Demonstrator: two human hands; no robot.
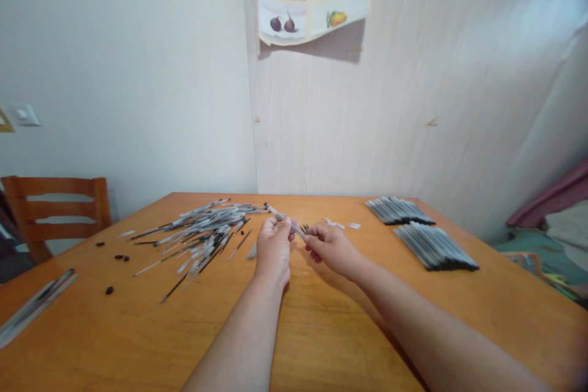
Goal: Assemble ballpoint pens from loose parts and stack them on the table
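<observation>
My left hand [274,246] is closed round a pen [275,212] with a clear barrel and a dark far end. The pen slants across in front of me, down towards the right. At its lower right end my right hand [328,246] pinches with thumb and fingertips; what exactly lies under those fingers is hidden. To the left of my hands spreads a loose heap of pens, caps and refills [206,226]. Just behind my right hand are a few small dark tips [305,227] and white caps [334,223].
Two neat stacks of pens, a rear one [397,211] and a front one [434,246], lie at the right of the wooden table [316,343]. Small black plugs [109,290] and a pack of pens [39,305] lie at the left. A chair [59,211] stands beyond the left edge.
</observation>
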